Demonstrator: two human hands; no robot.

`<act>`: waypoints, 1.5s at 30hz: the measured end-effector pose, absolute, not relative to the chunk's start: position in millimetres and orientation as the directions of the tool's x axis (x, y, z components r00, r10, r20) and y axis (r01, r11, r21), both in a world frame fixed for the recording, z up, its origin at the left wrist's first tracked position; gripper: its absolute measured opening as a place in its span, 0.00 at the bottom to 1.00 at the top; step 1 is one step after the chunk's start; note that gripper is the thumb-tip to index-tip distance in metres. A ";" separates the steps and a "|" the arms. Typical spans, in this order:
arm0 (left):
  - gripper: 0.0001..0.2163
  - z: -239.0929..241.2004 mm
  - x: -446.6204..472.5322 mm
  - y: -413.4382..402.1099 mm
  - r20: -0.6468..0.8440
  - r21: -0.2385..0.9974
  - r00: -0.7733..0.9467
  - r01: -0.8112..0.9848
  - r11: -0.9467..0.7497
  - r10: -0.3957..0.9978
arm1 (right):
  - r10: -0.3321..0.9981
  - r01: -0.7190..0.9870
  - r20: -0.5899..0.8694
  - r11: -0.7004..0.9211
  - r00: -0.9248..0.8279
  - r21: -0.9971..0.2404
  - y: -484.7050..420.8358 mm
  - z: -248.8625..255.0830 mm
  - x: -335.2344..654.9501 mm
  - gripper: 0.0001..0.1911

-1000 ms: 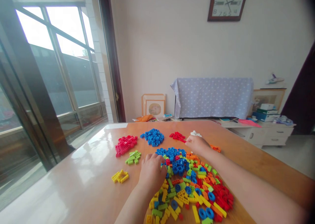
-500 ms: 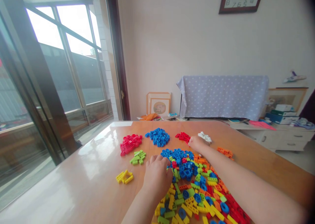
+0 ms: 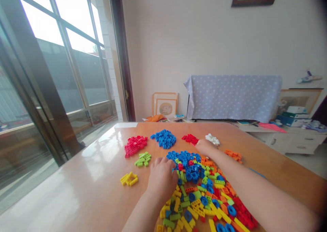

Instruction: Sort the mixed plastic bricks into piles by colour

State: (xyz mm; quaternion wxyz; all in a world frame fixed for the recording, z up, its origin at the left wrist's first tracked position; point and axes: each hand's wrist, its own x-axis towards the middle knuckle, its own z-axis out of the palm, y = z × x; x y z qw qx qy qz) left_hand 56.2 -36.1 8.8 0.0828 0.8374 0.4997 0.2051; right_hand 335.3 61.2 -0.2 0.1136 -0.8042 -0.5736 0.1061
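Note:
My left hand (image 3: 163, 175) is at the left edge of a mixed heap of toy building bricks (image 3: 196, 194), back up, fingers curled and thumb toward the bricks. Its fingertips are hidden, and so is anything between them. Stretched across the heap, my right hand (image 3: 206, 147) is at the near right side of a small pile of red bricks (image 3: 190, 139). Its fingers are bent together and point down; whether they hold a brick is hidden. White bricks (image 3: 212, 139) lie just behind that hand. Light green bricks (image 3: 143, 159) sit left of my left hand.
Sorted piles of pinkish-red bricks (image 3: 136, 146), blue bricks (image 3: 165, 138), yellow bricks (image 3: 129, 179) and orange bricks (image 3: 233, 155) lie on the glossy wooden table (image 3: 94, 177). Beyond it stand a cloth-covered screen (image 3: 233, 97) and a white cabinet (image 3: 301, 140).
The view has tilted slightly downward, so the clock and the background sit differently in the picture. Both hands keep nearly the same places, with my right hand still by the red pile.

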 end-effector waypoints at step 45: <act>0.16 -6.1 62.9 -34.3 0.221 0.299 0.579 0.726 -0.619 0.785 | 0.998 0.837 0.054 0.062 -0.038 -0.544 -61.2 7.5 290.2 0.15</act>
